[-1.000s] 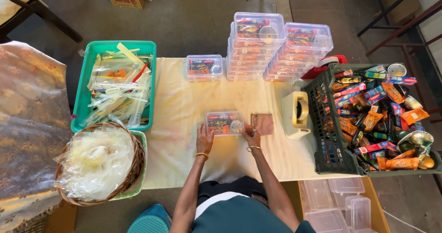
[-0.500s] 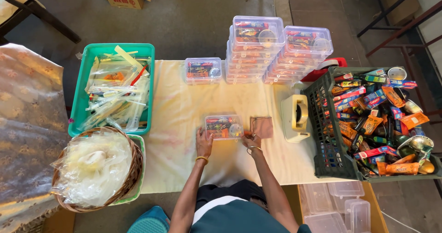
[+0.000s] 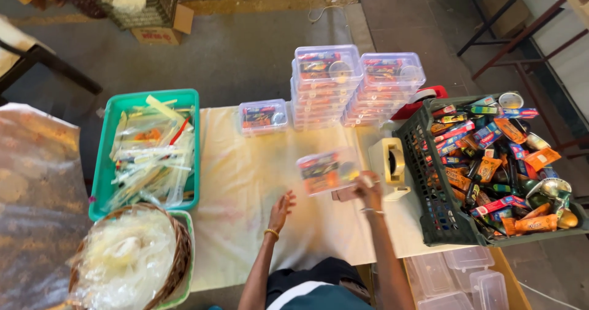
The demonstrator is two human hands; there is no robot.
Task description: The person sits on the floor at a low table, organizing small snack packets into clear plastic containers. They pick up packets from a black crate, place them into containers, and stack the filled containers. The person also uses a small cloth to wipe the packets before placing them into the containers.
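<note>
Two hands: right hand [image 3: 367, 184] lifts, grips clear box [image 3: 328, 170]; left hand [image 3: 281, 207] spread, empty.

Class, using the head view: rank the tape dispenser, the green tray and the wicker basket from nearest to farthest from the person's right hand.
From the right hand:
1. Tape dispenser, just beside it to the right.
2. Green tray, far left across the table.
3. Wicker basket, lower left; too close to the tray to call firmly.

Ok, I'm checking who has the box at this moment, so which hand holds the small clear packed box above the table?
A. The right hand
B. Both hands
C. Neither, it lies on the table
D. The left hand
A. The right hand grips the clear packed box at its right edge and holds it tilted above the table, while the left hand is open and apart from it.
</note>
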